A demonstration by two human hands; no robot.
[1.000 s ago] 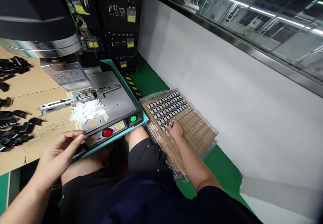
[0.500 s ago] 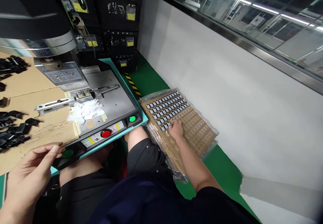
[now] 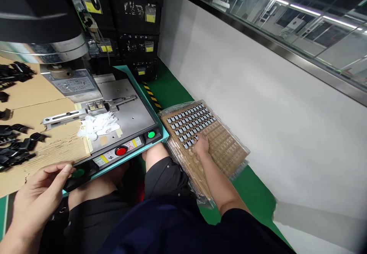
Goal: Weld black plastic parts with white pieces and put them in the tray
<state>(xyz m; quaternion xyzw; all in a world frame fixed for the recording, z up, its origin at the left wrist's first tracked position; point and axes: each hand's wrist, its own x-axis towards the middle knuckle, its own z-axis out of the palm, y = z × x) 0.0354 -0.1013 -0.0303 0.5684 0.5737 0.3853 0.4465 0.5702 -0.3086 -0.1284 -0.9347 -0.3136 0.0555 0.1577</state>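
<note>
My right hand (image 3: 201, 145) is over a clear plastic tray (image 3: 226, 147), its fingers curled together at the end of the nearest row of parts. Under the fingertips shows a small pale-grey part with a dark top (image 3: 196, 137), partly hidden by them. Several rows of like parts (image 3: 191, 121) fill the far left side of the tray. My left hand (image 3: 43, 187) is at the front left corner of a press machine, beside a dark green button (image 3: 78, 173). Its thumb and fingers are pinched together, and nothing shows between them.
White flat pieces (image 3: 99, 125) lie heaped on the metal bed (image 3: 137, 112) beneath the press head (image 3: 74, 84). A red button (image 3: 120, 151) and a lit green button (image 3: 151, 134) line its front. Black clip-like parts (image 3: 20, 143) lie on cardboard at left. Black bins (image 3: 140, 17) stand behind.
My left hand has moved left and down along the machine's front edge, uncovering the left button. My right hand has stayed at the tray, where the part now sits in the nearest row.
</note>
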